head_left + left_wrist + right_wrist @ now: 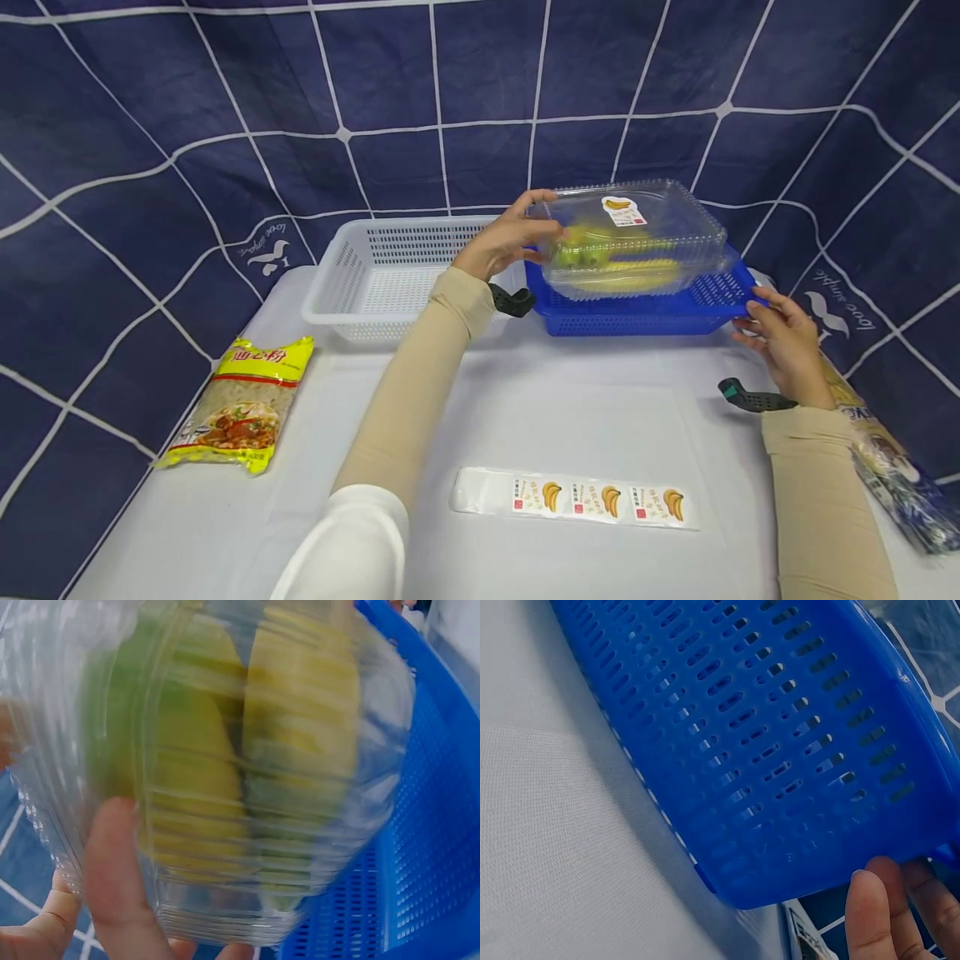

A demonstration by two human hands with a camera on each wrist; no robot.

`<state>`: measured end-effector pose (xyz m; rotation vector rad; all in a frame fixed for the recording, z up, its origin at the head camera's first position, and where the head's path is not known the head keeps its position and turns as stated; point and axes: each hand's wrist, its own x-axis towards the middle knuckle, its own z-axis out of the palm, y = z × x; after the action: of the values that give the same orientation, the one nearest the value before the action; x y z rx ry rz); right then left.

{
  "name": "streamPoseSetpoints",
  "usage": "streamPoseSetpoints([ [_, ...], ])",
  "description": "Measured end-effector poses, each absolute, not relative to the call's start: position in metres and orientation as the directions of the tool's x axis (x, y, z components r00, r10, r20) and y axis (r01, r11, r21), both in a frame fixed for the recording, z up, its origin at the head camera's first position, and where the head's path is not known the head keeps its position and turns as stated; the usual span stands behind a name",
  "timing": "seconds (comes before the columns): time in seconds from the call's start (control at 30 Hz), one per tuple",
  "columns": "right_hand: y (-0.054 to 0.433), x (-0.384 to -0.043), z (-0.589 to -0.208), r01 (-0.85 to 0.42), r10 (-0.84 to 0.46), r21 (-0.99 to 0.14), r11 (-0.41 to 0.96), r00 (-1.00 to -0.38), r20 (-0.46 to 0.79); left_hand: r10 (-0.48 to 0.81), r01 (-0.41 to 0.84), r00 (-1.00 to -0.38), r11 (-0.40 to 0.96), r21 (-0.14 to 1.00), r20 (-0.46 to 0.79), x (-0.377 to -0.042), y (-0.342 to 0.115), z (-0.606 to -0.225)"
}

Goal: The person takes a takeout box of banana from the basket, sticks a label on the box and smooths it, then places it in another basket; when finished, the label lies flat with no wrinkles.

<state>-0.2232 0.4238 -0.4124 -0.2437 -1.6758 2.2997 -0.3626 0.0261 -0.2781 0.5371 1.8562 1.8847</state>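
My left hand (510, 235) grips the left end of a clear plastic clamshell box (675, 221), its thumb on the near side in the left wrist view. Yellow-green fruit, shaped like bananas (187, 787), shows through the plastic. A banana sticker (624, 211) is on the lid. The box is tilted over a blue perforated basket (630, 323), overlapping its opening in the head view. At the basket's right end, my right hand (791, 346) holds the rim corner, with fingertips (885, 874) right at the edge.
A white basket (318, 308) stands left of the blue one. Near the front lies a strip of banana stickers (600, 498). A yellow food packet (243, 404) lies at left, another packet (885, 442) at right beside my forearm. Dark blue gridded cloth (480, 92) hangs behind.
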Motion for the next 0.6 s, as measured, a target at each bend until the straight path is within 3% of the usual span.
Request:
streamPoseSetpoints([
  [0.6,0.426,-0.222,-0.413,-0.131,0.307,-0.947,-0.293,-0.951,0.036,0.503,-0.068,-0.859,0.071,0.995,-0.094,-0.38,0.074,-0.289],
])
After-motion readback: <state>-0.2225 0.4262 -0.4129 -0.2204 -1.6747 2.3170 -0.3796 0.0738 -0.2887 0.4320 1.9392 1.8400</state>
